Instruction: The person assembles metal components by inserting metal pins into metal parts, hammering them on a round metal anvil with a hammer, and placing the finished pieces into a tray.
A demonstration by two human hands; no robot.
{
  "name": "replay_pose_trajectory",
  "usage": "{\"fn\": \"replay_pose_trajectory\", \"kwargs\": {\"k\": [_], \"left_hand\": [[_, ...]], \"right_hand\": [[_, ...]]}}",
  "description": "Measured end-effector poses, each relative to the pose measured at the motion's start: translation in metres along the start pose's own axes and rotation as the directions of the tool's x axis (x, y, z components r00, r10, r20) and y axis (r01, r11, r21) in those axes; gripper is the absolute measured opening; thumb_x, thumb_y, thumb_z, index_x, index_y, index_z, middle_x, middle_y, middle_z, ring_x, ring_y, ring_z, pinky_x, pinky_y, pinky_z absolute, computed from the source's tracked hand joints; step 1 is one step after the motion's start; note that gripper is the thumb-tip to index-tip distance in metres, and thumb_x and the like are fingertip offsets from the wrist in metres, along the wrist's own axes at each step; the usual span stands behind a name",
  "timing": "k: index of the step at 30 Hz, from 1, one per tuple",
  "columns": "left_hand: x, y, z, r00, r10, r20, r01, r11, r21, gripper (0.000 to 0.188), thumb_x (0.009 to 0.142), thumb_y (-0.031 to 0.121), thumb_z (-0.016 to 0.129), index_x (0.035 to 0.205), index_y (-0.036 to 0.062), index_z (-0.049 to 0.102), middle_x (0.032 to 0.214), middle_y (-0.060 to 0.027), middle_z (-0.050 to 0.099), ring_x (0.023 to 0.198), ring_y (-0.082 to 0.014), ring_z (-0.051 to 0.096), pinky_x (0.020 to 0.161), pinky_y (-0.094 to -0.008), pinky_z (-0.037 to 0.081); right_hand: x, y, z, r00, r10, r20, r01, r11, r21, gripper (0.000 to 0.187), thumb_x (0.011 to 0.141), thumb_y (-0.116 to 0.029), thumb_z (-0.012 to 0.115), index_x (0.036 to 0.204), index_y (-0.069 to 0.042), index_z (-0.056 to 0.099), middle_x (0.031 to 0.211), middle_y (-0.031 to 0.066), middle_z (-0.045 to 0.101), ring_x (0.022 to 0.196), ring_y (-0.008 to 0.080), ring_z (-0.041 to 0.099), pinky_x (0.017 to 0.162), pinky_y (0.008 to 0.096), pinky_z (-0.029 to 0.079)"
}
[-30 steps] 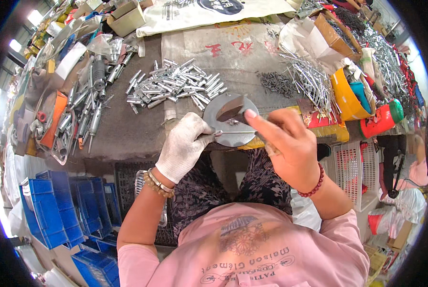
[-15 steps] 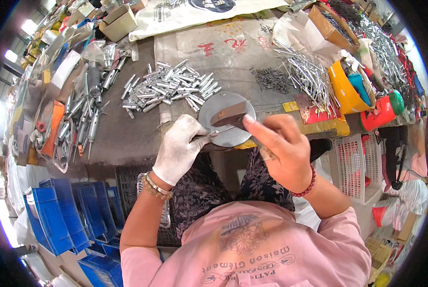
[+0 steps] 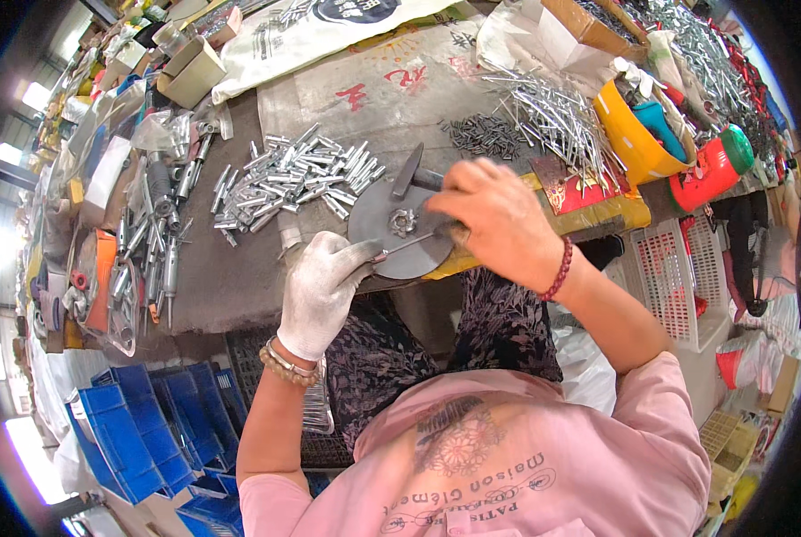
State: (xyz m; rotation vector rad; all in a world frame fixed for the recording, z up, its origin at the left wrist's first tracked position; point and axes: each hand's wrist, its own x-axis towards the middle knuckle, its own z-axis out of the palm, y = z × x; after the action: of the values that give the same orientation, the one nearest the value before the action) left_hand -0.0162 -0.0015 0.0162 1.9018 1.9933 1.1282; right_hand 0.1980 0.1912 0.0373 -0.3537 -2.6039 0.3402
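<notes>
My left hand [image 3: 324, 291], in a white glove, pinches a thin metal rod [image 3: 409, 243] low over the near side of a round grey metal plate [image 3: 375, 219]. In the middle of that plate stands a small metal fitting [image 3: 403, 221]. My bare right hand [image 3: 499, 219] is closed over the handle of a hammer [image 3: 408, 172], whose dark head is at the plate's far edge. Its fingertips hang close to the rod's right end; whether they touch it I cannot make out. The far part of the handle is hidden under the hand.
A pile of short silver tubes [image 3: 302, 179] lies beyond the plate to the left. Small dark pins [image 3: 485, 136] and long silver rods [image 3: 557, 116] lie to the right, near a yellow container [image 3: 628, 130] and a red jar [image 3: 709, 179]. Blue bins [image 3: 132, 430] stand below left.
The hammer has gone from above the plate's middle to its far edge, uncovering the fitting. My right hand has moved up and left, and its fingers are now beside the rod's end.
</notes>
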Motion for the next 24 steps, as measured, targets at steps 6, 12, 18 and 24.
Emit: {"fn": "replay_pose_trajectory", "kwargs": {"k": [6, 12, 18, 24], "left_hand": [[0.000, -0.001, -0.001, 1.000, 0.012, 0.013, -0.013, 0.996, 0.084, 0.026, 0.088, 0.003, 0.083, 0.114, 0.0076, 0.082, 0.093, -0.0095, 0.067, 0.090, -0.0301, 0.067, 0.081, -0.0423, 0.056], [0.001, 0.000, 0.000, 1.000, 0.007, 0.011, -0.008, 0.997, 0.071, 0.026, 0.089, 0.003, 0.082, 0.114, 0.0079, 0.082, 0.091, -0.0098, 0.066, 0.089, -0.0302, 0.067, 0.081, -0.0424, 0.056], [0.000, 0.000, 0.000, 1.000, 0.019, 0.002, -0.020, 0.997, 0.075, 0.026, 0.089, 0.004, 0.083, 0.114, 0.0085, 0.082, 0.090, -0.0099, 0.066, 0.088, -0.0301, 0.067, 0.079, -0.0418, 0.056], [-0.001, 0.001, 0.001, 1.000, 0.005, -0.001, -0.005, 0.998, 0.062, 0.027, 0.088, 0.003, 0.083, 0.114, 0.0087, 0.083, 0.091, -0.0094, 0.065, 0.086, -0.0294, 0.067, 0.078, -0.0416, 0.055]], "right_hand": [[-0.005, -0.005, 0.019, 0.998, 0.019, 0.058, -0.024, 0.996, 0.091, 0.013, 0.085, -0.005, 0.072, 0.097, -0.008, 0.067, 0.101, 0.0106, 0.066, 0.102, 0.0342, 0.066, 0.090, 0.0471, 0.056], [-0.006, -0.002, 0.014, 0.993, -0.014, 0.117, 0.003, 0.995, 0.095, 0.021, 0.084, -0.001, 0.072, 0.103, -0.008, 0.069, 0.104, 0.0102, 0.066, 0.106, 0.0339, 0.066, 0.092, 0.0461, 0.055], [-0.005, -0.001, 0.016, 0.991, -0.066, 0.117, 0.060, 0.997, 0.052, 0.021, 0.083, -0.002, 0.071, 0.103, -0.006, 0.065, 0.103, 0.0108, 0.063, 0.103, 0.0339, 0.065, 0.091, 0.0458, 0.055], [-0.010, -0.004, 0.017, 0.990, -0.134, 0.035, 0.136, 0.989, -0.061, 0.016, 0.086, -0.006, 0.068, 0.101, -0.007, 0.063, 0.106, 0.0093, 0.062, 0.105, 0.0304, 0.065, 0.092, 0.0442, 0.055]]}}
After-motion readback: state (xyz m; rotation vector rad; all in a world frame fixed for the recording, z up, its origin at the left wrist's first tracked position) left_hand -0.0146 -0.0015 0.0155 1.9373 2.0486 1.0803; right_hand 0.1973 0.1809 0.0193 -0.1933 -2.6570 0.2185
